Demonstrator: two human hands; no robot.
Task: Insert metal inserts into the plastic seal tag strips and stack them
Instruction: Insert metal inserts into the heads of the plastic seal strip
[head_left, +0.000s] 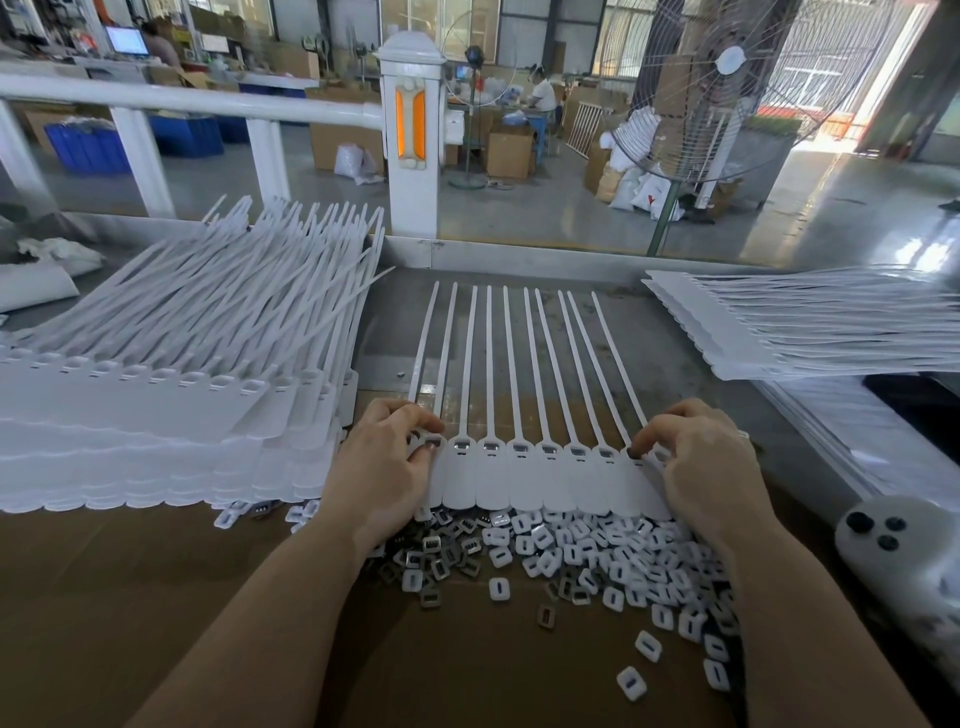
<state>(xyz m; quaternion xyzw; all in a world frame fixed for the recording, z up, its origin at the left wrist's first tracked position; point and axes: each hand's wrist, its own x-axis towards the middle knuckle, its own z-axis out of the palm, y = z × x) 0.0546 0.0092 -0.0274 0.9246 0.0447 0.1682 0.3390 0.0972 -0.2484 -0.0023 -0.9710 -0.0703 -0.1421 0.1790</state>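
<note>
From the head camera, a white strip of seal tags (540, 480) lies flat on the brown table (156, 597), its thin tails fanning away toward the metal rail. Shiny metal inserts show in the row of sockets along its heads. The left hand (387, 467) grips the strip's left end, fingers curled over the top and thumb pressing near the first socket. The right hand (711, 467) holds the right end, fingers bent, fingertips pinching at the last head. Just in front of the strip, touching its near edge, lies a loose heap of metal inserts (441, 564) and white caps (623, 561). A tall stack of strips (171, 395) sits to the left, another stack (810, 322) far right. A floor fan (727, 83) stands beyond the table
</note>
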